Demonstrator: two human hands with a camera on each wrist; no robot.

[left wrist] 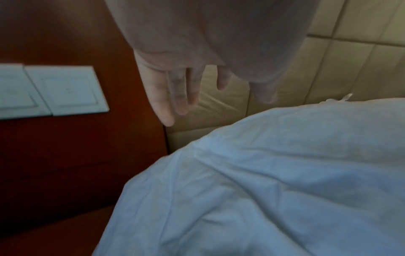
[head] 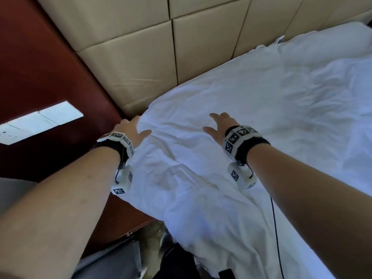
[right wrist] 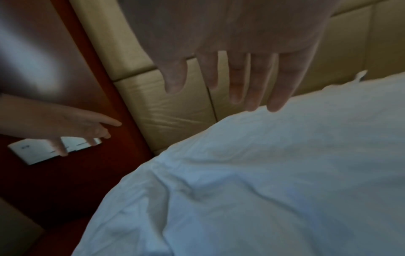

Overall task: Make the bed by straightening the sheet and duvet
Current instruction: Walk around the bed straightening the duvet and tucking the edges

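A wrinkled white duvet (head: 241, 117) covers the bed up to the padded beige headboard (head: 130, 57). My left hand (head: 132, 128) is spread flat at the duvet's near top corner, by the bed's edge. In the left wrist view its fingers (left wrist: 175, 97) hang straight above the cloth (left wrist: 263, 190) and hold nothing. My right hand (head: 218, 125) lies further in, fingers spread over the duvet. In the right wrist view its straight fingers (right wrist: 254, 83) hover just over the white fabric (right wrist: 263, 173). No sheet is separately visible.
A dark red wooden panel (head: 40, 67) with white wall switches (head: 40, 121) stands left of the bed. A white pillow (head: 332, 41) lies at the far right near the headboard. A black cable (head: 276, 238) hangs from my right wrist over the duvet.
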